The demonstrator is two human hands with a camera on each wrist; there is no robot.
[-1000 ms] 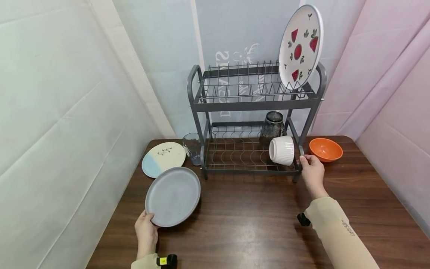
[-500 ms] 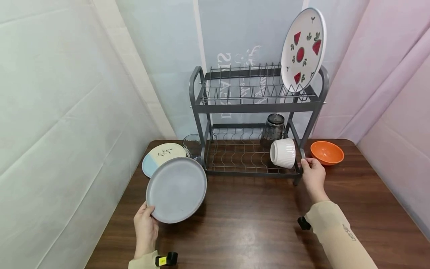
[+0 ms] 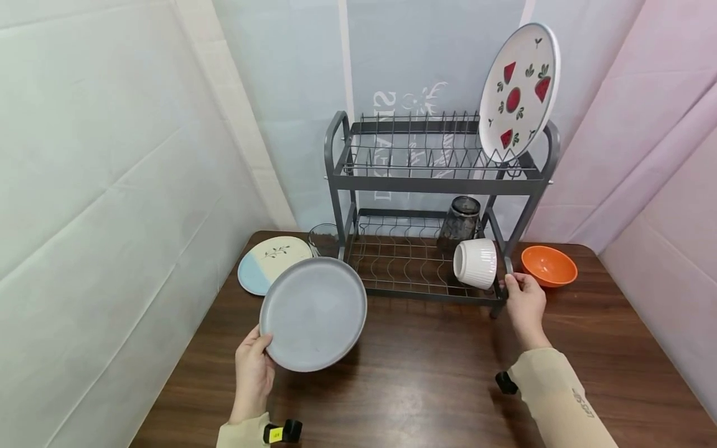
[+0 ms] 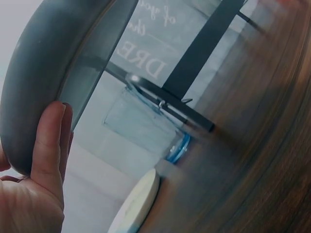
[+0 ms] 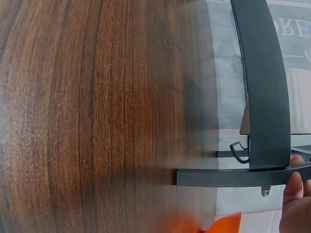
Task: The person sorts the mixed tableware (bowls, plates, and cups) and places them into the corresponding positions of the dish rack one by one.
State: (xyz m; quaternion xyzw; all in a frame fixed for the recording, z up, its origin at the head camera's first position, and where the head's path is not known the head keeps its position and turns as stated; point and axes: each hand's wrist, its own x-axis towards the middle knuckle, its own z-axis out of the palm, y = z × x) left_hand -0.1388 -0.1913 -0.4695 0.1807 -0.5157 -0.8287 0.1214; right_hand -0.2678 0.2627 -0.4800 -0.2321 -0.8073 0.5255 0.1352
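Note:
My left hand [image 3: 254,367] pinches the rim of a grey round plate [image 3: 313,314] at its lower left, thumb on the upper face. The plate hangs tilted above the table, in front of the dish rack [image 3: 414,184]. In the left wrist view the plate [image 4: 43,73] shows edge-on, with fingers on both sides. On the right, my right hand [image 3: 525,305] grips the rack's front right leg low down, beside a white ribbed cup [image 3: 476,263]. The right wrist view shows fingers round the dark rack frame [image 5: 228,177].
A large watermelon-patterned plate [image 3: 521,93] stands in the upper tier. A dark glass [image 3: 460,223] is on the lower tier. An orange bowl [image 3: 549,266] sits right of the rack. At left are a blue-and-cream plate [image 3: 269,264] and a clear glass [image 3: 323,239].
The grey plate has moved up and to the right in my left hand, towards the rack. My right hand keeps its hold on the rack leg. The head view has shifted slightly.

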